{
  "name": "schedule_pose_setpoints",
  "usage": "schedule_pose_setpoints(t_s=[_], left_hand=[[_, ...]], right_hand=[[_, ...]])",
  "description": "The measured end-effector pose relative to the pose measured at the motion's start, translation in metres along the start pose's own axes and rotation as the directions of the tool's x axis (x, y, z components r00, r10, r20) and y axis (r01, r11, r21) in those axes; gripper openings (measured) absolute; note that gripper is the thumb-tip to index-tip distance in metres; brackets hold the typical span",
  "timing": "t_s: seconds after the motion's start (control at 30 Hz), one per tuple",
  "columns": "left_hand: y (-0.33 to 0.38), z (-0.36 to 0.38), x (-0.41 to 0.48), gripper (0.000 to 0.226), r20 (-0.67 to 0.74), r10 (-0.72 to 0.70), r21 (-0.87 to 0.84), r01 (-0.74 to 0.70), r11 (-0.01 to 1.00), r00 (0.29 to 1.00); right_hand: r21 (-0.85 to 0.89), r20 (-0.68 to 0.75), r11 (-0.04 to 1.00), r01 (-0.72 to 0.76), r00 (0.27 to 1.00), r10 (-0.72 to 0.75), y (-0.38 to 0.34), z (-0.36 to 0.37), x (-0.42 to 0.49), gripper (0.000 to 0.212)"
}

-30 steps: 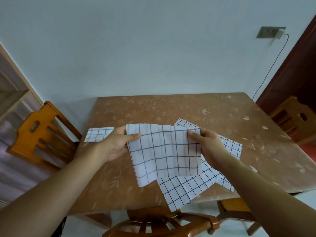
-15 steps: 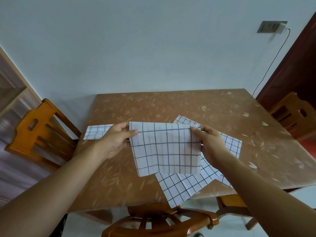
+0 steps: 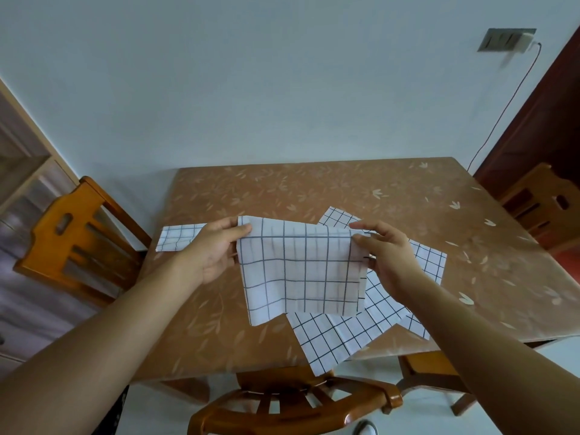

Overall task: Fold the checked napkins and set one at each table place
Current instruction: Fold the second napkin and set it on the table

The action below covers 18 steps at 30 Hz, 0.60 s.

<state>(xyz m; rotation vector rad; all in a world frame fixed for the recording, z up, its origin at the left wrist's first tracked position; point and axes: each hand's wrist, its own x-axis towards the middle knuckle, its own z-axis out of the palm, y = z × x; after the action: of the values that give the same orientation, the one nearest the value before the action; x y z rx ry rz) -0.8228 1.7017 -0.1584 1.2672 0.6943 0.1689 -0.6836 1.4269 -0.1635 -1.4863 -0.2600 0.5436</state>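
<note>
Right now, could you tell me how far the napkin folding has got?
Done: one folded napkin lies at the table's left edge, by the left chair. In hand: the left hand and right hand pinch the top corners of a second napkin above the table. Left: unfolded napkins lie flat underneath, overhanging the near edge; the other places show none set.

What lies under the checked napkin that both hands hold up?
Beneath the held napkin, flat checked napkins overlap on the table, one corner past its near edge. Their count is hidden.
</note>
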Motion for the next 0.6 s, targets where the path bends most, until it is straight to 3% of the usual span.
schedule_pose_setpoints(t_s=[0.3, 0.5, 0.6], left_hand=[[0.001, 0.002, -0.002, 0.034, 0.039, -0.079, 0.056, 0.076, 0.996, 0.996], [-0.002, 0.008, 0.0, 0.004, -0.114, 0.029, 0.068, -0.021, 0.997, 0.993], [-0.002, 0.006, -0.003, 0.045, -0.1, 0.037, 0.11, -0.026, 0.994, 0.994]], right_hand=[[-0.02, -0.008, 1.0, -0.021, 1.0, 0.021, -0.001, -0.003, -0.005, 0.014], [-0.059, -0.062, 0.998, 0.02, 0.998, -0.024, 0.004, 0.0, -0.008, 0.016], [-0.107, -0.128, 0.993, 0.058, 0.989, -0.071, 0.002, 0.003, -0.01, 0.016]])
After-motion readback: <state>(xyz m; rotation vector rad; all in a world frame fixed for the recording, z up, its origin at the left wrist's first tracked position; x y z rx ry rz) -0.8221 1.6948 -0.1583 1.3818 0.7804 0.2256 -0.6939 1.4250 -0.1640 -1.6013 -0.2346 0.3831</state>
